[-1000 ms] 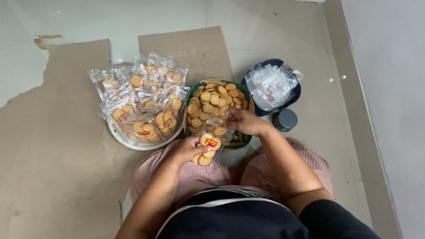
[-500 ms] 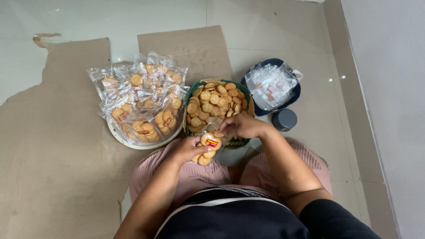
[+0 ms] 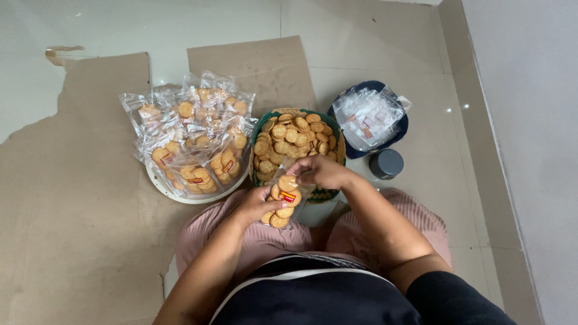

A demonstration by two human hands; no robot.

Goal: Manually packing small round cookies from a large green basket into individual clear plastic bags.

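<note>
Filling a Small Clear Bag, Mouth Tilted Toward the Basket

Holding, in the left hand (image 3: 256, 204), a small clear plastic bag with a red and yellow label, part-filled with round golden biscuits (image 3: 282, 201); fingers curled round its lower half, cupping it from below and from the left. Pinching at the bag's upper end with the right hand (image 3: 322, 171), fingertips closed there on what looks like a biscuit or the bag's lip; cannot tell which, since the fingers cover it.

Lying with its long axis slanted, bottom end near the lap and close under the left hand, open end up and forward, just beneath the right hand. Sitting directly beyond that open end, and touching or nearly touching the right hand's knuckles: a round green-rimmed woven basket heaped with loose round biscuits (image 3: 295, 141). Nearer the right hand than the left, so the short path from basket to bag mouth runs straight back toward the body.

Resting further out to the left of the left hand, well apart from it: a round white tray piled with filled clear biscuit bags (image 3: 191, 144). Standing out beyond the right hand and to its right: a dark blue bowl holding empty clear bags (image 3: 370, 117), with a small grey lidded jar (image 3: 386, 164) just nearer than the bowl.
</note>
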